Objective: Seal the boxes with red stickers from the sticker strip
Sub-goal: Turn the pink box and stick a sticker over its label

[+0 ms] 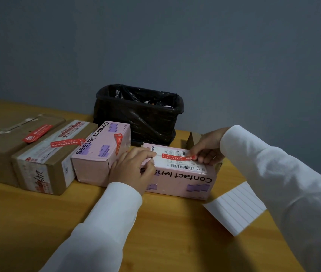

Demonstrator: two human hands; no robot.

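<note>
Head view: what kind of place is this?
Probably a small parcel-packing desk. Taped cardboard boxes and pink contact lens boxes bearing red stickers sit on a wooden table, with a lined bin behind.
</note>
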